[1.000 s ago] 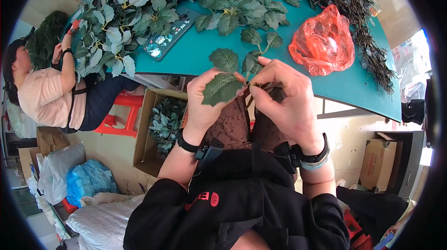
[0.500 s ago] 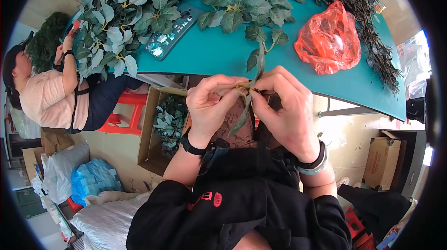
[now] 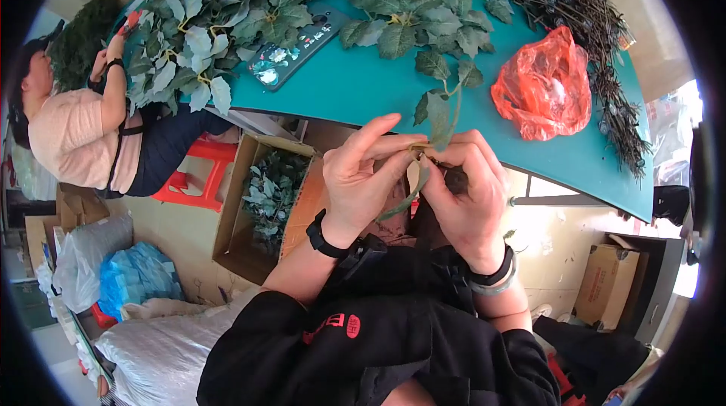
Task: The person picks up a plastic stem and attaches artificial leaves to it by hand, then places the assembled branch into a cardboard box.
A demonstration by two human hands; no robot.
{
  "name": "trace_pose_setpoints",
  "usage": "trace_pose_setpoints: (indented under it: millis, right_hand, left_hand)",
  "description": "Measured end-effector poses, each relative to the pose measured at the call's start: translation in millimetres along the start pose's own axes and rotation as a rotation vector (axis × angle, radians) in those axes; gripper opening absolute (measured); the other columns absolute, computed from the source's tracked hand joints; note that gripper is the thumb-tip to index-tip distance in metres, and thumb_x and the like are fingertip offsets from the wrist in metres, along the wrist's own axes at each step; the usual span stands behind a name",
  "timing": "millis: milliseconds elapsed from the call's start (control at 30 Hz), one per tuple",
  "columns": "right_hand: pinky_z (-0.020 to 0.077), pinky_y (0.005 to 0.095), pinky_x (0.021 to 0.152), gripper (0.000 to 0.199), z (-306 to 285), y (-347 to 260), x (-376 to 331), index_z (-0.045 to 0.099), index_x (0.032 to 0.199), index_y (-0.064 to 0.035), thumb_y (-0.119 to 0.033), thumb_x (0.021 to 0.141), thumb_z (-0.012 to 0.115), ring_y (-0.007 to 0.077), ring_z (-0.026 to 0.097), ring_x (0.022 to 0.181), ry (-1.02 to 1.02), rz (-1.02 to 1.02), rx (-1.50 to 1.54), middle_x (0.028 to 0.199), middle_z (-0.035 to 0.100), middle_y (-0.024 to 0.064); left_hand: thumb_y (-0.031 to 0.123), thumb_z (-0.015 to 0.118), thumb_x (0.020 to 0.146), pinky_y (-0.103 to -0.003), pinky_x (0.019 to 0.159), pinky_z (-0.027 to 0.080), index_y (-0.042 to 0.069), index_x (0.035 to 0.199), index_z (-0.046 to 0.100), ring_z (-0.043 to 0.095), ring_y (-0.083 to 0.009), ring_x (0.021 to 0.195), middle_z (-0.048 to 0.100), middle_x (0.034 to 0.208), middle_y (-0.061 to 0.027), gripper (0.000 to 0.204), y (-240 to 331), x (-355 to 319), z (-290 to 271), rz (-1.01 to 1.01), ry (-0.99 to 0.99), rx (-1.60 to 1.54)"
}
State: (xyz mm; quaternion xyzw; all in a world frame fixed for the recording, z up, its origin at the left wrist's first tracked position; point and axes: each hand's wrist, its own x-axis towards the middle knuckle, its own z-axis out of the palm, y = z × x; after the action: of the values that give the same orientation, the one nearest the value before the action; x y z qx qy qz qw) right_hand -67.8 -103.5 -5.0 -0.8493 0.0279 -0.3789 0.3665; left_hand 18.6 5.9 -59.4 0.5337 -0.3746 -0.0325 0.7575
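Between my hands, just off the table's front edge, is an artificial leaf stem (image 3: 457, 103) with green leaves at its upper end and one leaf hanging below. My left hand (image 3: 361, 179) pinches its stalk between thumb and fingertips, with the index finger raised. My right hand (image 3: 473, 194) grips the same stalk close beside, thumb and index together. The fingertips hide the exact spot they work on. A large heap of artificial leaf sprays (image 3: 227, 28) covers the far left and middle of the table.
On the green table (image 3: 325, 103) lie a dark patterned phone (image 3: 291, 51), a crumpled red plastic bag (image 3: 543, 88) and a pile of dark brown stems (image 3: 567, 5). A carton of leaves (image 3: 227, 217) stands below the edge. At left a person (image 3: 79, 134) sits handling something by the heap.
My left index finger has lifted away from the stalk while the thumb keeps its pinch. The view has shifted slightly; both hands stay together on the leaf stem.
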Motion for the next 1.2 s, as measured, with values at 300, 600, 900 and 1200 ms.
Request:
trace_pose_setpoints:
  millis: [300,600,900,1200]
  right_hand:
    - [0.0472,0.0289,0.052,0.019,5.7,1.1,-2.4,0.057,0.083,-0.0026,0.003,0.070,0.069,0.0223,0.059,0.060,0.028,-0.011,-0.028,0.076,0.058,0.0090]
    - [0.0471,0.0296,0.051,0.020,9.7,3.5,-4.2,0.056,0.081,-0.0027,0.004,0.069,0.070,0.0227,0.058,0.060,0.086,-0.045,-0.066,0.076,0.057,0.0091]
    - [0.0465,0.0299,0.050,0.020,9.9,2.4,-4.4,0.056,0.081,-0.0021,0.005,0.069,0.069,0.0231,0.058,0.059,0.044,-0.049,-0.072,0.075,0.056,0.0094]
    - [0.0458,0.0308,0.050,0.020,9.4,4.1,-4.8,0.054,0.082,-0.0023,0.005,0.070,0.069,0.0240,0.057,0.058,0.042,-0.042,-0.066,0.075,0.055,0.0095]
  left_hand:
    - [-0.010,0.057,0.083,-0.028,0.078,0.051,0.001,0.130,0.042,0.064,-0.0193,0.091,0.066,0.100,-0.0203,0.051,4.1,0.0,0.1,0.021,-0.048,0.066]
    - [0.008,0.064,0.086,-0.021,0.069,0.049,0.002,0.124,0.049,0.063,-0.0129,0.084,0.065,0.104,-0.0188,0.041,6.7,-2.8,3.9,-0.255,0.053,-0.282]
    - [0.007,0.064,0.086,-0.025,0.078,0.050,-0.002,0.102,0.063,0.061,-0.0138,0.087,0.066,0.098,-0.0101,0.018,-7.9,-5.3,0.3,-0.439,0.044,-0.723]
    - [0.008,0.066,0.085,-0.023,0.072,0.050,-0.001,0.099,0.064,0.061,-0.0117,0.083,0.065,0.095,-0.0081,0.017,-5.8,-7.9,5.5,-0.467,0.063,-0.770]
